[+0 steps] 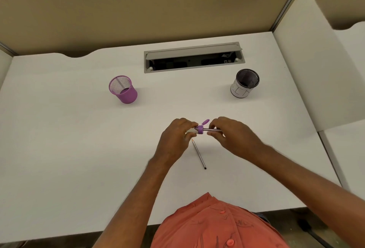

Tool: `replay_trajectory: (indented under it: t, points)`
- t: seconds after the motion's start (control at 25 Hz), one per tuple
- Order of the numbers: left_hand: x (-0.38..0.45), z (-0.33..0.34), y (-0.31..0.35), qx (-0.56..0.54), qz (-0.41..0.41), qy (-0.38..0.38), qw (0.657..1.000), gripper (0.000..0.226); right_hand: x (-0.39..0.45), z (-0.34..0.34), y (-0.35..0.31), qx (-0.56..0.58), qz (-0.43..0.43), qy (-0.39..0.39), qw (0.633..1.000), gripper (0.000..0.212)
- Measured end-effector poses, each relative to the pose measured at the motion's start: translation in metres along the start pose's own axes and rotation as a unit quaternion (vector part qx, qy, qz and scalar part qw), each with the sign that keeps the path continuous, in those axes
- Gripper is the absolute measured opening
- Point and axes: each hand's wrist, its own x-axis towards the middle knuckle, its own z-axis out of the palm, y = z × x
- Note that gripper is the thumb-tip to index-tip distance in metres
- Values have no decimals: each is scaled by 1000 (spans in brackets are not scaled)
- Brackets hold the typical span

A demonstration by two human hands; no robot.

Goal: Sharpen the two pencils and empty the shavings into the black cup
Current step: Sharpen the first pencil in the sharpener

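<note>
**Pencil in the sharpener, both hands closed on their work**

The left hand (178, 132) grips the purple sharpener (199, 129), lid flipped up. The right hand (233, 135) pinches a pencil (212, 129) pushed into it. A second pencil (199, 154) lies on the white surface (79, 149) just below the hands. The black cup (245, 83) stands far right, a purple cup (122, 89) far left.

both hands (178, 135) (235, 139) raised together, fingers curled, pinching
</note>
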Motion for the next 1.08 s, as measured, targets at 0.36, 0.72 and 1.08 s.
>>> replay_trajectory:
  t: [0.36, 0.72, 1.08]
  points:
    - [7, -3, 5, 4, 1, -10, 1000, 24, 6, -4, -1, -102, -22, 0, 995, 29]
    - [10, -7, 8, -6, 24, 9, 1000, 25, 20, -28, -7, 155, 143, -152, 966, 22]
    - [12, -8, 11, -11, 30, 16, 999, 25, 11, -18, 5, -189, -115, 64, 973, 26]
